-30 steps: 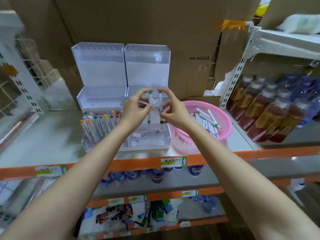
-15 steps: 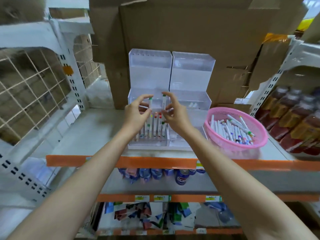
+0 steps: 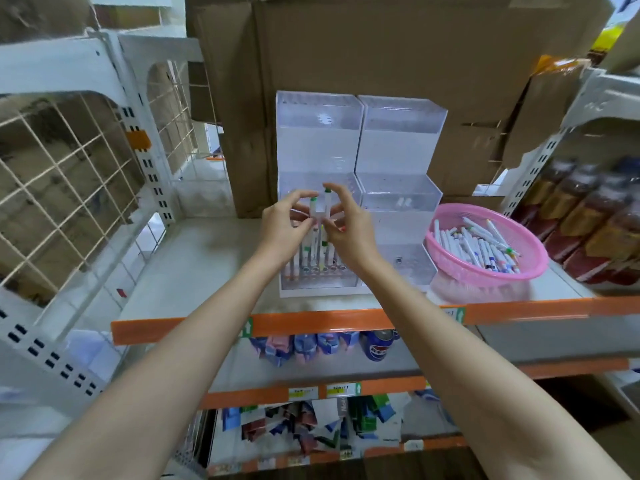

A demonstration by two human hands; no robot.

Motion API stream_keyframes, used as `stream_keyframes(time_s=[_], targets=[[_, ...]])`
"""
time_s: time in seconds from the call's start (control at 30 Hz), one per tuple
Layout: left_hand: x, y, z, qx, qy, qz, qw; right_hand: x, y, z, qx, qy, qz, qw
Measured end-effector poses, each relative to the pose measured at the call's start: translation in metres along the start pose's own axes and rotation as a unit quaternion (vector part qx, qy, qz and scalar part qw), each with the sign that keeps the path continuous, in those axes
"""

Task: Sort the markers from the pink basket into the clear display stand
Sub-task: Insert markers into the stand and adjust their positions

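Note:
The clear tiered display stand (image 3: 398, 140) stands at the back of the shelf. Several markers (image 3: 313, 261) stand upright in its lowest left tier. My left hand (image 3: 282, 226) pinches a white marker with a green cap (image 3: 313, 207), held upright above that row. My right hand (image 3: 348, 225) pinches a second green-capped marker (image 3: 326, 202) right beside it. Both hands nearly touch in front of the stand's middle tier. The pink basket (image 3: 485, 271) sits to the right and holds several loose markers (image 3: 478, 244).
Cardboard boxes (image 3: 381, 46) rise behind the stand. Bottles of brown drink (image 3: 588, 220) fill the shelf at right. A white wire-grid rack (image 3: 69, 168) stands at left. The shelf's orange front edge (image 3: 311, 323) runs below; cans and packets lie on lower shelves.
The view has swung left, so the stand and basket now sit further right. Both hands still hold their markers upright, now over the left row of standing markers.

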State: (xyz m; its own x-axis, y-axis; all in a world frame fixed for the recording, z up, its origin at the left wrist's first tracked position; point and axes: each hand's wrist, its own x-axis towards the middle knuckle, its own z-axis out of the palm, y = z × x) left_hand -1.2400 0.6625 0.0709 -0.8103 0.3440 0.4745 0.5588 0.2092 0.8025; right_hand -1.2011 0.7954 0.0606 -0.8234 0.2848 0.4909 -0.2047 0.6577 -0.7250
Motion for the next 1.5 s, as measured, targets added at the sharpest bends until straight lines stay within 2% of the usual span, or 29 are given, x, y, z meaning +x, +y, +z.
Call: stream_keyframes(time_s=[0.37, 0.6, 0.8, 1.07, 1.23, 1.5], targets=[[0.002, -0.013, -0.005, 0.038, -0.01, 0.041, 0.998, -0.006, 0.003, 0.013, -0.032, 0.049, -0.016, 0.998], [0.001, -0.02, -0.005, 0.034, 0.0, 0.037, 0.999, -0.012, 0.005, 0.017, -0.036, 0.042, -0.021, 0.998], [-0.003, -0.022, -0.005, 0.093, -0.013, 0.072, 0.993, -0.013, 0.012, 0.019, -0.061, 0.038, -0.039, 0.997], [-0.002, -0.023, -0.01, 0.12, 0.008, 0.098, 0.988, -0.014, 0.016, 0.02, -0.058, 0.011, -0.047, 0.997], [-0.003, -0.018, -0.013, 0.148, -0.018, 0.136, 0.979, -0.016, 0.016, 0.02, -0.06, 0.013, -0.056, 0.997], [-0.008, -0.029, -0.01, 0.183, -0.05, 0.131, 0.973, -0.017, 0.014, 0.02, -0.067, 0.004, -0.056, 0.996]])
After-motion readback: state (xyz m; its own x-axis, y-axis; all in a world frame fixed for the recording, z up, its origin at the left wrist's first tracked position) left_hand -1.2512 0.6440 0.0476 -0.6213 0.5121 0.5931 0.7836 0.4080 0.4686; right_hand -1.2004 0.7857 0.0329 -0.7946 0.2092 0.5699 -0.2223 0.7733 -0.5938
